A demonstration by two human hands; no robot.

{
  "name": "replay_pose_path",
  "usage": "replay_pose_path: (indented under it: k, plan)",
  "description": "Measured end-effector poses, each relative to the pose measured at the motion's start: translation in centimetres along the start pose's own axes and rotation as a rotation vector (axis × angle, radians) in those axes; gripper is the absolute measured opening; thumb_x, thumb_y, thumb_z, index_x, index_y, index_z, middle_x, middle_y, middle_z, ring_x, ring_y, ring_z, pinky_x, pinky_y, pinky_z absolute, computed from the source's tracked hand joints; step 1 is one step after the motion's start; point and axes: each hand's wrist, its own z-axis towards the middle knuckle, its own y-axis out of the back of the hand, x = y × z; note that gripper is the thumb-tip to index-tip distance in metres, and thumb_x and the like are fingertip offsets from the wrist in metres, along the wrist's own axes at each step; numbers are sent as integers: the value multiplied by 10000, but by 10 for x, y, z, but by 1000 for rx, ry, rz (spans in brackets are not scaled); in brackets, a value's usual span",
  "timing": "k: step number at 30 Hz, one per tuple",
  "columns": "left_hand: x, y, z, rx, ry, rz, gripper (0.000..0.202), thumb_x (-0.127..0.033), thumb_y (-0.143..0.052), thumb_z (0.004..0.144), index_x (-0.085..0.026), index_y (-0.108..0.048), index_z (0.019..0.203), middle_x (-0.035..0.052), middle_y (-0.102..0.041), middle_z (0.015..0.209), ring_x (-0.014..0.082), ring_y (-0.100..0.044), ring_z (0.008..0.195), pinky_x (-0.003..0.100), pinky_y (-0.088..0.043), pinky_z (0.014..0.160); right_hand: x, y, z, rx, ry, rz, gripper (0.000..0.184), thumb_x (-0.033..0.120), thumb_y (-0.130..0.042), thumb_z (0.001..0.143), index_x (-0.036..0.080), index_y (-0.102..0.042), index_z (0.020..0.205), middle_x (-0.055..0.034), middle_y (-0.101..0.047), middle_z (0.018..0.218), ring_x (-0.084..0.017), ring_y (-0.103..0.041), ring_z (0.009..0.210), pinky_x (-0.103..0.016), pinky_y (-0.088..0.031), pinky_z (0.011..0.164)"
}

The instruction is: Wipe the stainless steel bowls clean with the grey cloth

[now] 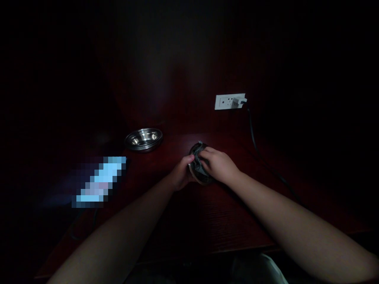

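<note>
Head view: the left hand (181, 174) grips a tilted metal bowl (195, 177) by its rim, thumb over the edge, low over the bench (227, 221); the right hand (222, 165) has its curled fingers on a grey cloth (197, 151) inside the bowl. Nested steel bowls (144, 144) stand farther left, near a pixelated lit screen (102, 181). One plug (239, 101) sits in the white wall socket (222, 103).

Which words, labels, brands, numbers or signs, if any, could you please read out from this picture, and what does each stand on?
No legible text anywhere.
Glowing screen: pixelated, so nothing on it can be read.
White wall socket and plug: any marks are too small to read.
Metal bowls: no lettering visible.
Held round dish and cloth: too dark to make out any lettering.
</note>
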Motion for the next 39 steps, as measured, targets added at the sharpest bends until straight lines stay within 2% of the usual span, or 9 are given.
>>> replay_pose_path:
  k: [5,12,18,22,26,32,39]
  plan:
    - [-1,-1,0,-4,-7,1,527,-566,-550,743,-147,-625,1053,118,-705,959,257,-645,861,425,-489,783,-2,3,-2,65,14,23,111,182,-521,829,176,-604,903,-74,-629,929,-186,-572,838,-293,-414,730]
    - [1,1,0,2,-11,18,503,-549,-556,738,-129,-637,1005,118,-711,910,248,-654,790,401,-507,725,-5,2,-4,139,217,159,104,122,-548,760,176,-577,844,-41,-604,837,-166,-548,789,-282,-406,737]
    - [0,-2,-1,-32,-20,-1,488,-522,-583,737,-147,-617,1048,95,-713,883,229,-659,759,365,-518,679,-4,-1,-5,159,297,272,130,98,-537,755,171,-582,853,-47,-608,869,-168,-564,834,-288,-427,785]
    - [0,-2,0,-7,-30,-8,490,-533,-577,742,-140,-613,1031,108,-714,859,227,-661,734,350,-518,655,-4,-3,-5,117,319,325,124,85,-530,750,179,-568,821,-35,-595,841,-166,-555,819,-294,-431,779]
    - [0,-3,-1,-39,-30,10,528,-544,-585,731,-147,-593,1080,110,-714,892,251,-667,769,363,-522,648,-3,-6,-5,60,316,367,123,81,-529,736,182,-545,802,-28,-573,818,-164,-538,794,-287,-430,755]
    - [2,-4,0,-21,-66,9,608,-508,-604,739,-186,-515,1248,118,-697,1035,269,-671,852,370,-523,675,-2,-3,-4,-12,251,360,124,78,-516,704,194,-504,744,-26,-545,798,-167,-514,766,-278,-419,716]
    - [1,-3,0,-7,-98,18,588,-475,-616,753,-249,-494,1281,88,-704,1009,265,-666,878,388,-522,712,-7,-1,-1,-175,154,388,97,104,-500,714,200,-496,728,-31,-538,782,-174,-504,749,-283,-409,695]
